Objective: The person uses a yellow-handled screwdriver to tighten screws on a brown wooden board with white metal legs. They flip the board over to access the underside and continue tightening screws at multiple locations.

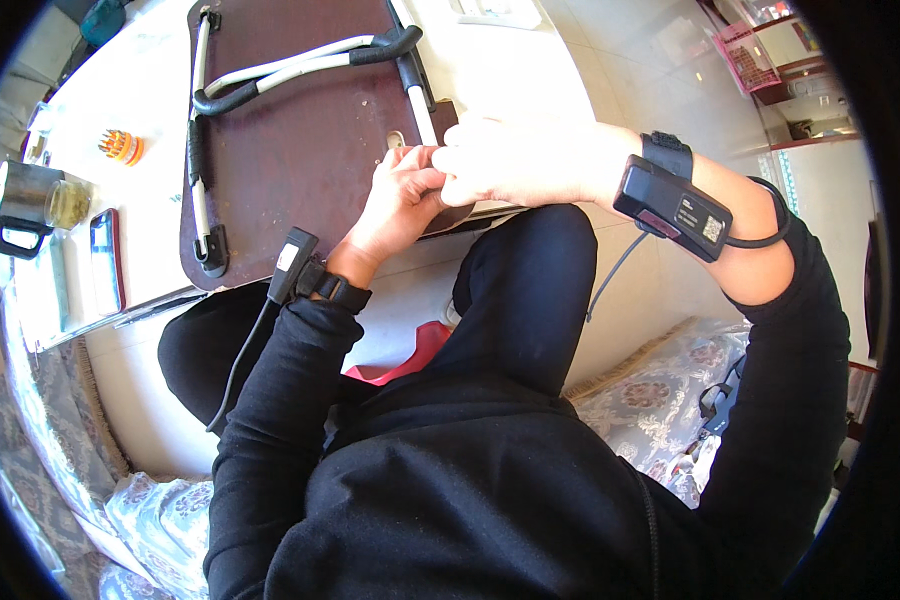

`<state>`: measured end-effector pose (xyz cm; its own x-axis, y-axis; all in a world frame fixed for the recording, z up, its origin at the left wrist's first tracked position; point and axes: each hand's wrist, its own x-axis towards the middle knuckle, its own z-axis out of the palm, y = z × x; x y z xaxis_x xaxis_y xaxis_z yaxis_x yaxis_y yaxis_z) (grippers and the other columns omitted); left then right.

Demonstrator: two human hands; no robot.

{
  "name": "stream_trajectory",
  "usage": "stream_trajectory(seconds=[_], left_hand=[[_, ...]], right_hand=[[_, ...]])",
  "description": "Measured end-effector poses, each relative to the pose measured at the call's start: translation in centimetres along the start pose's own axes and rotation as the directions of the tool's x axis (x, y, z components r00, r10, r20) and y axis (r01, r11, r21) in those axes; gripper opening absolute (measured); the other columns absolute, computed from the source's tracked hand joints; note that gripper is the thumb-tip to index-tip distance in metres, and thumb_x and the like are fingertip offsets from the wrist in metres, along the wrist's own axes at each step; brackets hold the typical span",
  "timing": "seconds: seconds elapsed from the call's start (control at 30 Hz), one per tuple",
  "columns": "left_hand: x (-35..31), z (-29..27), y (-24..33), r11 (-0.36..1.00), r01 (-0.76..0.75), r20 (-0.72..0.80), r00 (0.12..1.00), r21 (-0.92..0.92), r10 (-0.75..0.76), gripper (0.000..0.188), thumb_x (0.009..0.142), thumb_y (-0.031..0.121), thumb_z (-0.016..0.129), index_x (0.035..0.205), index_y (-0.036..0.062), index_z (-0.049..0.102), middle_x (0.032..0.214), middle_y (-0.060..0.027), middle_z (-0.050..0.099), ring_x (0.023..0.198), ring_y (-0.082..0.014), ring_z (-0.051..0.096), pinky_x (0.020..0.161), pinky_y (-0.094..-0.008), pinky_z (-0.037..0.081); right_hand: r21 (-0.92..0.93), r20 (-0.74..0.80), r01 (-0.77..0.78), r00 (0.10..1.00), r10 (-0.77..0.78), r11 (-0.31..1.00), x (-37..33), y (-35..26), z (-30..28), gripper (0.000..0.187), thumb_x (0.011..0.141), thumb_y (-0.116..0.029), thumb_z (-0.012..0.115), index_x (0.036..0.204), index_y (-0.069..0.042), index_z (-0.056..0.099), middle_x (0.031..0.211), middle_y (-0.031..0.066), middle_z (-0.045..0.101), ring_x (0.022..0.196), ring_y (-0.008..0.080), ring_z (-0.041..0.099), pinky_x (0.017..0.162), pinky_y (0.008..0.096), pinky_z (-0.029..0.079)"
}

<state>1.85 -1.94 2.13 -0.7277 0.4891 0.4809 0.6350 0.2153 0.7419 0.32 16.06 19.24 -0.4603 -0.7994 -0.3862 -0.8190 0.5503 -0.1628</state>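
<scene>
A dark brown folding table [290,190] lies underside up on the white table, with white tubular legs [300,68] that have black foam sleeves. My left hand [400,195] is over its near right corner, fingers bent and drawn together. Against it rests my right hand [495,165], its fingers curled in a pinch at the same spot. Whatever lies between the fingertips is too small or hidden to make out. Just beyond the hands, an oval slot or fitting [395,139] shows on the board.
On the white table [155,215] at left stand an orange screwdriver-bit holder [122,147], a dark mug [20,200], a glass jar [67,204] and a phone [108,260]. A white tray [495,12] is at the back. Cables run from devices on both my wrists. Patterned sofa fabric [640,400] lies beside me.
</scene>
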Motion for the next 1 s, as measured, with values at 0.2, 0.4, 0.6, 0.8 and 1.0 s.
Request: stream_trajectory(seconds=[0.2, 0.4, 0.6, 0.8, 1.0], left_hand=[[0.4, 0.9, 0.5, 0.994, 0.103, -0.097, 0.990, 0.037, -0.099, 0.018, 0.076, 0.011, 0.079, 0.093, 0.0150, 0.077, 0.105, -0.0014, 0.069, 0.103, -0.0270, 0.057, 0.097, -0.0417, 0.040], [0.4, 1.1, 0.5, 0.988, 0.138, -0.094, 0.987, 0.065, -0.132, 0.019, 0.072, 0.017, 0.085, 0.089, 0.0171, 0.078, 0.102, -0.0001, 0.069, 0.103, -0.0264, 0.054, 0.096, -0.0418, 0.041], [0.1, 1.0, 0.4, 0.992, 0.118, -0.055, 0.992, 0.032, -0.117, 0.023, 0.078, 0.013, 0.080, 0.100, 0.0173, 0.077, 0.113, -0.0011, 0.068, 0.108, -0.0272, 0.054, 0.099, -0.0424, 0.039], [0.2, 0.7, 0.8, 0.992, 0.112, -0.059, 0.992, -0.050, -0.115, 0.019, 0.080, 0.016, 0.079, 0.099, 0.0131, 0.075, 0.115, -0.0019, 0.067, 0.109, -0.0293, 0.054, 0.101, -0.0445, 0.037], [0.6, 0.8, 0.5, 0.981, 0.195, -0.018, 0.981, -0.017, -0.195, 0.020, 0.078, 0.020, 0.082, 0.095, 0.0123, 0.075, 0.114, -0.0038, 0.067, 0.110, -0.0291, 0.053, 0.102, -0.0443, 0.036]], right_hand=[[0.399, -0.113, -0.144, 0.972, 0.204, 0.906, -0.8, -0.9, 1.0, 0.019, 0.095, -0.025, 0.062, 0.085, -0.009, 0.067, 0.083, 0.0122, 0.065, 0.074, 0.0285, 0.063, 0.071, 0.0388, 0.052], [0.215, -0.154, -0.283, 0.935, 0.318, 0.935, -1.0, -2.1, 1.0, 0.024, 0.098, -0.025, 0.058, 0.090, -0.004, 0.068, 0.081, 0.0144, 0.068, 0.071, 0.0283, 0.065, 0.069, 0.0368, 0.053], [0.097, -0.231, -0.167, 0.955, 0.186, 0.981, -2.1, -1.2, 1.9, 0.026, 0.105, -0.028, 0.048, 0.111, -0.014, 0.069, 0.096, 0.0089, 0.063, 0.088, 0.0239, 0.059, 0.084, 0.0339, 0.051], [0.095, -0.401, 0.008, 0.916, 0.031, 0.995, -1.0, -0.6, 2.5, 0.024, 0.103, -0.026, 0.052, 0.115, -0.014, 0.069, 0.092, 0.0074, 0.066, 0.084, 0.0243, 0.061, 0.082, 0.0324, 0.051], [0.375, -0.126, -0.252, 0.940, 0.319, 0.892, -1.5, -1.4, 1.9, 0.020, 0.100, -0.021, 0.057, 0.104, -0.007, 0.071, 0.083, 0.0112, 0.070, 0.074, 0.0281, 0.064, 0.075, 0.0312, 0.053]])
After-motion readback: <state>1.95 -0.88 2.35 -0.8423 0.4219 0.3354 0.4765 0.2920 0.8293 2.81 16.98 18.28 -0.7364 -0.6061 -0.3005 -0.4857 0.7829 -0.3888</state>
